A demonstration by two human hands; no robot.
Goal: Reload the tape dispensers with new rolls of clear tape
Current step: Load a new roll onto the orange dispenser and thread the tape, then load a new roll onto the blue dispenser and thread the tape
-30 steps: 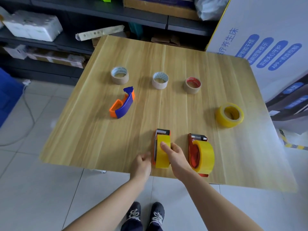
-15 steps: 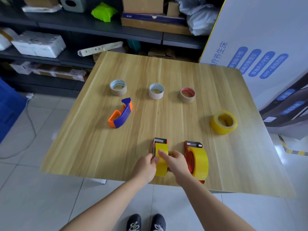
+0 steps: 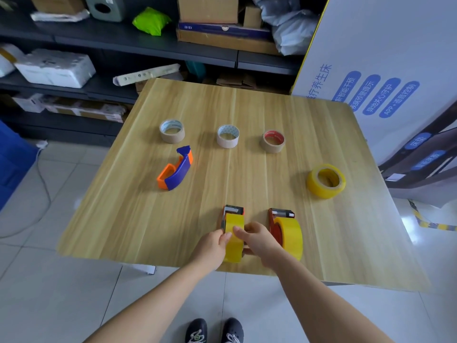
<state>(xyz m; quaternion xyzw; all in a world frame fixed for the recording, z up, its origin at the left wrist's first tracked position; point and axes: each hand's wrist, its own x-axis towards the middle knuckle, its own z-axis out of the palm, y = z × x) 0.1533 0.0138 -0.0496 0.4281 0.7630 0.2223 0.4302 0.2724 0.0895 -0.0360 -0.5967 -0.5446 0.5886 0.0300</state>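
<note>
An orange tape dispenser (image 3: 233,211) holding a yellow-tinted tape roll (image 3: 234,225) stands near the table's front edge. My left hand (image 3: 214,246) pinches the roll from its left side. My right hand (image 3: 258,240) grips the roll from the right, its thumb on top. A second orange dispenser (image 3: 279,215) with a wider yellow roll (image 3: 291,237) stands just right of my right hand. A loose yellow tape roll (image 3: 326,180) lies at the right. An empty orange and blue dispenser (image 3: 176,172) lies on its side at the left.
Three nearly used-up cardboard cores (image 3: 172,131) (image 3: 228,136) (image 3: 273,141) stand in a row across the wooden table (image 3: 247,105). Dark shelves with boxes (image 3: 207,11) run behind it, and a large white printed box (image 3: 385,70) stands at the right.
My left hand has come in from the table edge to the roll and now pinches it. My right hand has slid from the roll's top toward its right side. The camera tilted up.
</note>
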